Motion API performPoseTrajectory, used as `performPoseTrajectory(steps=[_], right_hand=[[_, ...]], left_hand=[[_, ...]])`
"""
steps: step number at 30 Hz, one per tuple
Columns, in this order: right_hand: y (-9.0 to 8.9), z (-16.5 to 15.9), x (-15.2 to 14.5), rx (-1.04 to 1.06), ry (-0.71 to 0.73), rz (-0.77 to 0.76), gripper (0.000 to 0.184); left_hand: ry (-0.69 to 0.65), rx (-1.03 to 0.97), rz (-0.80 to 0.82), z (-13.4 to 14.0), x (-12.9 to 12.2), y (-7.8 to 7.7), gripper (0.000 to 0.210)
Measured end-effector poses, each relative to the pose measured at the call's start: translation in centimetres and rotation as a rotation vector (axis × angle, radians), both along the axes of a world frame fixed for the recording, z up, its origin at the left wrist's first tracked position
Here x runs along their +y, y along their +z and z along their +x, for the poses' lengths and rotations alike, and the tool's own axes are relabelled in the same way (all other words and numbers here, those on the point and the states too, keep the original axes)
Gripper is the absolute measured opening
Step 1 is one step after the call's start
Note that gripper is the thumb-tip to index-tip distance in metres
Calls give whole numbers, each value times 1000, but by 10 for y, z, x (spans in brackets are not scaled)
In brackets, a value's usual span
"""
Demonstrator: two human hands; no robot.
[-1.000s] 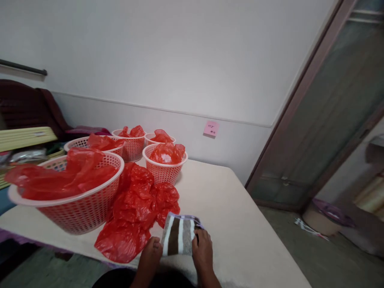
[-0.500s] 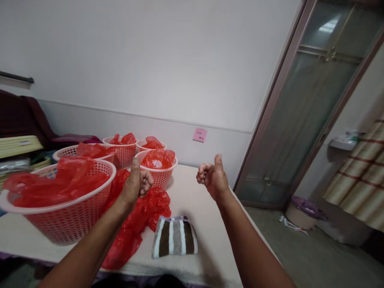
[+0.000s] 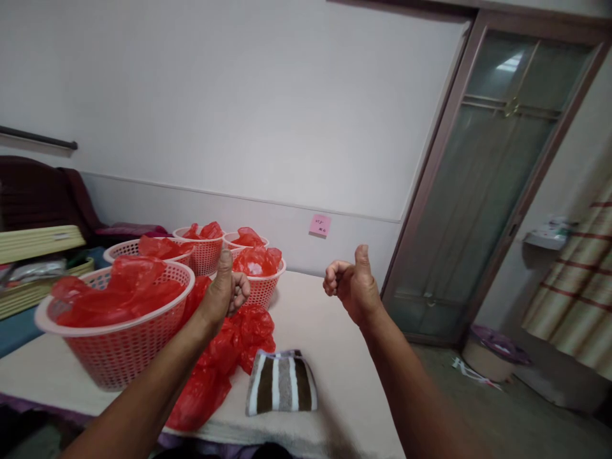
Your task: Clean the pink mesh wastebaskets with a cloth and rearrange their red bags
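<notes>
My left hand (image 3: 223,293) is raised over the table with its thumb up and its fingers curled in, holding nothing. Red plastic bags (image 3: 210,373) lie in a crumpled heap below it. Level with it on the other side, my right hand (image 3: 354,285) makes the same thumb-up shape and is also bare of any object. Between and below the two hands, a folded cloth (image 3: 282,384) with brown, white and grey stripes rests near the table's front edge. Neither hand touches it.
Several pink perforated baskets (image 3: 119,354) holding red bags stand on the left of the pale table (image 3: 306,319). A pink note (image 3: 320,225) is stuck to the wall. To the right are a glass sliding door (image 3: 497,191) and a bin (image 3: 492,354) on the floor.
The camera view has shifted a little, so the baskets and note appear slightly lower and farther right, the door more to the left. Both hands keep the same thumb-up pose.
</notes>
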State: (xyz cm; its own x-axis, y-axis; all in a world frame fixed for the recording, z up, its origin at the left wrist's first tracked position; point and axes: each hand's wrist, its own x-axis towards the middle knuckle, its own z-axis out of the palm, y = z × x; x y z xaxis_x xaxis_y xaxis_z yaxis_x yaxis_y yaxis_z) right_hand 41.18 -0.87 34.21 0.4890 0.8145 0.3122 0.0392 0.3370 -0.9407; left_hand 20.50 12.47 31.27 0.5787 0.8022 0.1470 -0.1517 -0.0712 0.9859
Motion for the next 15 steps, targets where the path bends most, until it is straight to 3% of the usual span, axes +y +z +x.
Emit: performPoseTrajectory(steps=[7, 15], right_hand=[[2, -3, -6, 11, -22, 3, 82], [-17, 0, -3, 48, -5, -53, 81]], left_hand=[[15, -4, 19, -2, -6, 2, 82], [8, 24, -38, 0, 2, -14, 80]])
